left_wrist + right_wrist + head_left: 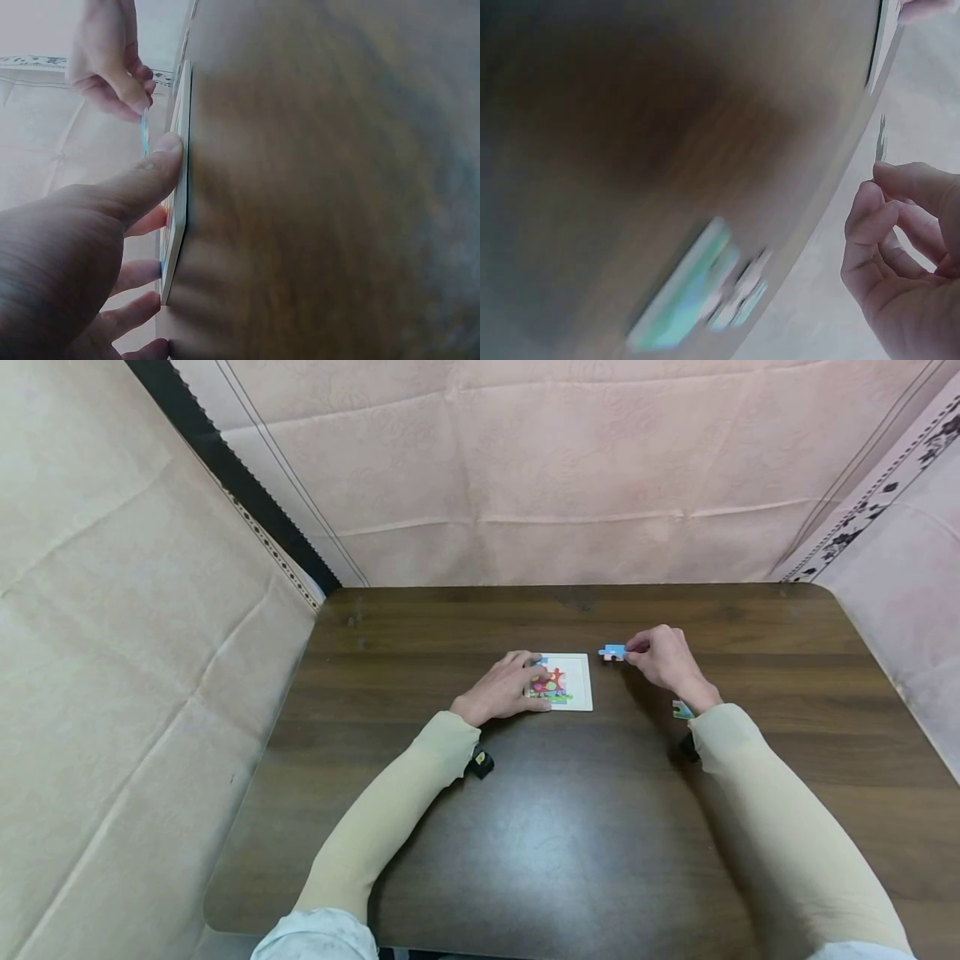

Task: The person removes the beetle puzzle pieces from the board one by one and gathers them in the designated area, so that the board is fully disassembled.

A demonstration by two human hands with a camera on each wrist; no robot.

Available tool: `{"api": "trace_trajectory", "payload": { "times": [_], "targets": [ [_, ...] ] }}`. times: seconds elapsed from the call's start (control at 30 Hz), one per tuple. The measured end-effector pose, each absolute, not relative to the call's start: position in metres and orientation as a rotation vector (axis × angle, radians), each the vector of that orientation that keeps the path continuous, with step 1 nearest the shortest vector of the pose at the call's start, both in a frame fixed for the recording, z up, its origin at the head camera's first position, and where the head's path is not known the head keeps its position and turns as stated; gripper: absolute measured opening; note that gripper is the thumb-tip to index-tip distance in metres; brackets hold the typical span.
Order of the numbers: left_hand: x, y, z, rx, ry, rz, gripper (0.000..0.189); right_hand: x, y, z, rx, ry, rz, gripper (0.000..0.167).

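A white-framed puzzle board [580,683] with a red, green and blue picture lies flat on the table. My left hand [504,688] rests on its left part and covers some of the picture. In the left wrist view the thumb [154,174] lies extended on the board's edge, with the other fingers spread along it. To the right of the board, my right hand [666,660] pinches a blue puzzle piece [613,652] between thumb and fingers. That piece is raised above the table and shows almost edge-on in the right wrist view.
A green puzzle piece [682,710] lies on the table by my right wrist, partly hidden by it. In the right wrist view, blurred green pieces [679,300] lie close together. The brown wooden table [525,860] ends at pale hanging cloth [562,468] behind and at both sides.
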State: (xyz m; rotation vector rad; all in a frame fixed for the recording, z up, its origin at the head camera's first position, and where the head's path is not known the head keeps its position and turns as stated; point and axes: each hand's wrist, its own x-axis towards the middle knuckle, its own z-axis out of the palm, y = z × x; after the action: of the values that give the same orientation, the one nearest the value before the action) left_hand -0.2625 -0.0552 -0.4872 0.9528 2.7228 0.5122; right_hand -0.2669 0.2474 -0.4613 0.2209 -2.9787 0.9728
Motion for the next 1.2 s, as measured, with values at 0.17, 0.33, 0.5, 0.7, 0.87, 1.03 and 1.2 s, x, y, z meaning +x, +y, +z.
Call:
{"api": "trace_trajectory", "payload": {
  "times": [0.17, 0.33, 0.5, 0.7, 0.87, 1.03, 1.2],
  "targets": [
    [-0.262, -0.055, -0.486, 0.946, 2.714, 0.527, 0.057, -0.266, 0.268, -0.462, 0.145, -2.992, 0.992, 0.017],
    [-0.263, -0.056, -0.487, 0.946, 2.717, 0.52, 0.056, -0.269, 0.282, -0.466, 0.107, -3.002, 0.979, 0.018],
    [-0.264, -0.056, -0.489, 0.956, 2.717, 0.518, 0.055, -0.274, 0.29, -0.47, 0.106, -3.021, 0.965, 0.018],
    [-0.264, -0.055, -0.489, 0.958, 2.718, 0.519, 0.056, -0.279, 0.293, -0.471, 0.111, -3.034, 0.955, 0.017],
    [-0.264, -0.055, -0.487, 0.963, 2.714, 0.525, 0.055, -0.281, 0.293, -0.47, 0.117, -3.042, 0.937, 0.016],
    [-0.264, -0.055, -0.488, 0.963, 2.713, 0.517, 0.055, -0.282, 0.293, -0.471, 0.121, -3.07, 0.923, 0.016],
    [-0.265, -0.055, -0.49, 0.964, 2.726, 0.495, 0.056, -0.283, 0.293, -0.472, 0.116, -3.075, 0.957, 0.015]
  ]
}}
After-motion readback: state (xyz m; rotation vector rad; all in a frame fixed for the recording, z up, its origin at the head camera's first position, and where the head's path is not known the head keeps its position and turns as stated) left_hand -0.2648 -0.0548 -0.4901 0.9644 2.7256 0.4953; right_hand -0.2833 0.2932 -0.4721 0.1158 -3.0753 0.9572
